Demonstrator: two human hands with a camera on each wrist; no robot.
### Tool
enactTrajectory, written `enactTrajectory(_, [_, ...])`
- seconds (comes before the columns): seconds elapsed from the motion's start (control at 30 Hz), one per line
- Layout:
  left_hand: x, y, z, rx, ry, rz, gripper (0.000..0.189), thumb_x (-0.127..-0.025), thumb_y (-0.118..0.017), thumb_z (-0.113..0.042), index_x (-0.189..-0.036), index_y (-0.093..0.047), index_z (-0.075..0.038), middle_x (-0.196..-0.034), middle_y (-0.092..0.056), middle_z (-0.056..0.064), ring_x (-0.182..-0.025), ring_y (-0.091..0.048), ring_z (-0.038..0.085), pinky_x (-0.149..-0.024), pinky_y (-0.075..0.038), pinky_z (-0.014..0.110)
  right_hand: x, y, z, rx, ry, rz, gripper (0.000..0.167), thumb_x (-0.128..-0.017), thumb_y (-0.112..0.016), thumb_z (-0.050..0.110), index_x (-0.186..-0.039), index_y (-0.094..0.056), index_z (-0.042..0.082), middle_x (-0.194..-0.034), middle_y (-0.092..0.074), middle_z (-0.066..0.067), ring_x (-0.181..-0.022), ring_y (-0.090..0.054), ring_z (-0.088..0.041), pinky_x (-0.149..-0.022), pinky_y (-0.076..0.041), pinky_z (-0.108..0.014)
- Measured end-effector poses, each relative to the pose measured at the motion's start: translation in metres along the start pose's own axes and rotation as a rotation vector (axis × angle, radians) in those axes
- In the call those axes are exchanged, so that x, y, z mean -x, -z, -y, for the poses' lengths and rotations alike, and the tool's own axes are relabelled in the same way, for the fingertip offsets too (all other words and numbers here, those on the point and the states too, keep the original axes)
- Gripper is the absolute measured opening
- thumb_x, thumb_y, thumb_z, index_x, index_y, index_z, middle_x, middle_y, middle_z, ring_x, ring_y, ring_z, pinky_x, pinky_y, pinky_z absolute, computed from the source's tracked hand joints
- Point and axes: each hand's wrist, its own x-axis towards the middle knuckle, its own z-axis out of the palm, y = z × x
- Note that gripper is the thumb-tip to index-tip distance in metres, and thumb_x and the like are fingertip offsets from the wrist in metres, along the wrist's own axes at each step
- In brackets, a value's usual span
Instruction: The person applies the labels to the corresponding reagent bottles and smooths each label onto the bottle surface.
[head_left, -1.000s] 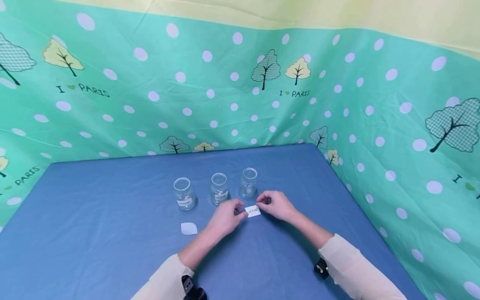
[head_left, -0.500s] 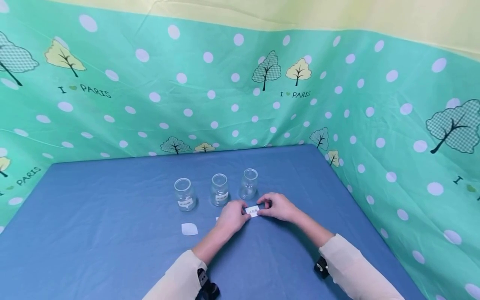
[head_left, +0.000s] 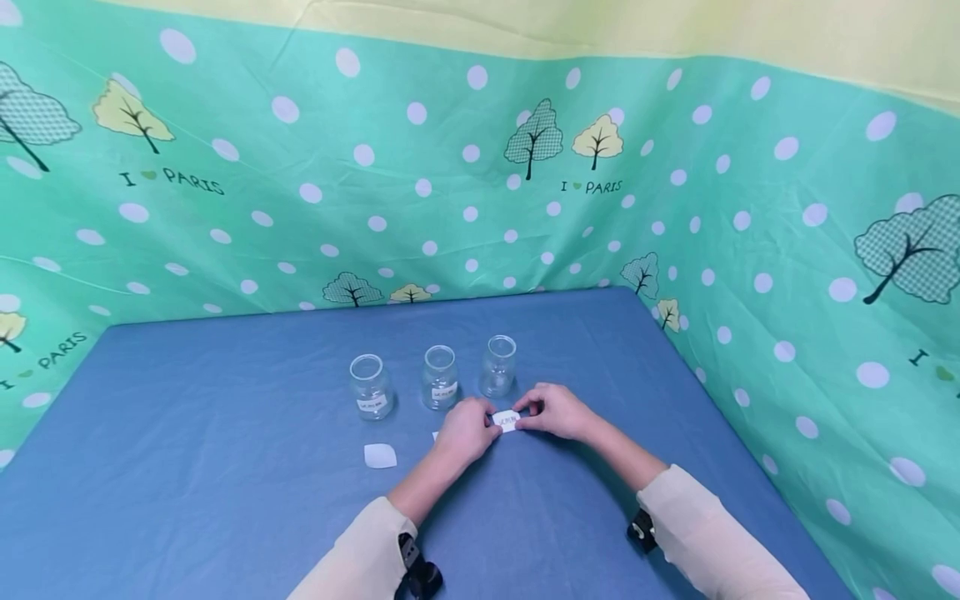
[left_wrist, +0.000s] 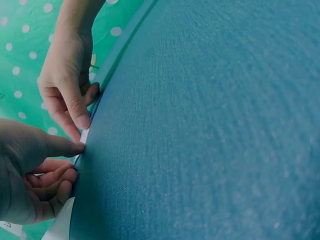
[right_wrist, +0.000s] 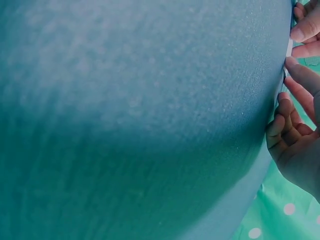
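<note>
A small white label (head_left: 506, 420) with dark handwriting is between my two hands, low over the blue table. My left hand (head_left: 463, 432) pinches its left end with thumb and forefinger. At the opposite end, thumb and forefinger of my right hand (head_left: 558, 413) grip it. In the left wrist view the label (left_wrist: 85, 135) shows as a thin strip at the fingertips. Just behind the hands stands a glass jar (head_left: 498, 367) with no label on its front. The middle jar (head_left: 439, 373) and the left jar (head_left: 371, 383) each carry a written white label.
A blank white paper piece (head_left: 380, 456) lies on the blue tablecloth (head_left: 225, 450), left of my left forearm. Another white scrap (head_left: 435, 436) peeks out beside my left hand, mostly hidden. A green dotted curtain (head_left: 300, 167) closes off the table's back and right side.
My left hand has moved slightly right, and both thumbs have come onto the label's ends. A white scrap has come into sight beside my left hand. The jars have stayed put.
</note>
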Motion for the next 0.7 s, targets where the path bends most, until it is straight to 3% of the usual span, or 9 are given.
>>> enactTrajectory(0.23, [0.0005,-0.0006,0.0005,0.007,0.005,0.013,0.013,-0.077,-0.073,-0.017,-0.084,-0.068,-0.007,-0.072,-0.057,0.002,-0.069,-0.054,0.016,-0.061,-0.044,0.029,-0.0003,0.0002,-0.0007,0.008,0.012,0.020,0.021,-0.077,-0.076,0.020,-0.097,-0.073,0.012,-0.073,-0.056,0.001,-0.065,-0.045,-0.007,-0.058,-0.040,-0.019])
enactTrajectory(0.7, [-0.0002,0.0010,0.0022,0.026,-0.003,0.002,0.015,-0.077,-0.072,-0.016,-0.086,-0.068,-0.005,-0.071,-0.060,0.002,-0.071,-0.056,0.016,-0.064,-0.045,0.029,-0.0025,0.0002,0.0011,0.008,0.016,0.017,0.015,-0.078,-0.075,0.018,-0.092,-0.073,0.012,-0.074,-0.056,-0.001,-0.065,-0.046,-0.006,-0.059,-0.040,-0.019])
